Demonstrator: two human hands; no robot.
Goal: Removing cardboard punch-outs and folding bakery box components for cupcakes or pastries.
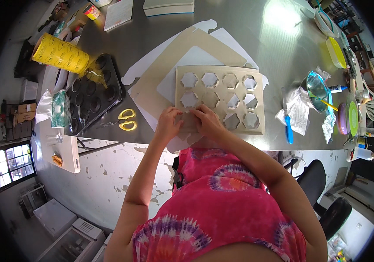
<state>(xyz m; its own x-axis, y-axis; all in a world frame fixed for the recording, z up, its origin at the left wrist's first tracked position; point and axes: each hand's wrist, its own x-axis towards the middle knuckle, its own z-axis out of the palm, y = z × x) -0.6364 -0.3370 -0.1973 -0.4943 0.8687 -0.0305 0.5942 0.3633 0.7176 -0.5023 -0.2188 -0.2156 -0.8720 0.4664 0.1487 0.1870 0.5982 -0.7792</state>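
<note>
A light brown cardboard insert point(220, 85) with rows of scallop-edged holes lies on flat cardboard pieces in front of me. At its near left corner, my left hand point(168, 124) has bent fingers pinched on the edge of a hole. My right hand point(207, 122) is closed on the same spot from the other side, thumbs and fingertips almost meeting. The hole between them is mostly hidden by my fingers. Under the insert lie a brown cardboard sheet point(151, 89) and white cardboard point(192, 61) with curved tabs.
On the left are yellow-handled scissors point(127, 120), a dark muffin tin point(94, 89) and a yellow printed roll point(60, 53). To the right lie a blue-handled spatula point(288, 126), crumpled plastic point(298, 109) and a bowl point(318, 85). A white box point(168, 7) and notebook point(118, 15) lie at the back.
</note>
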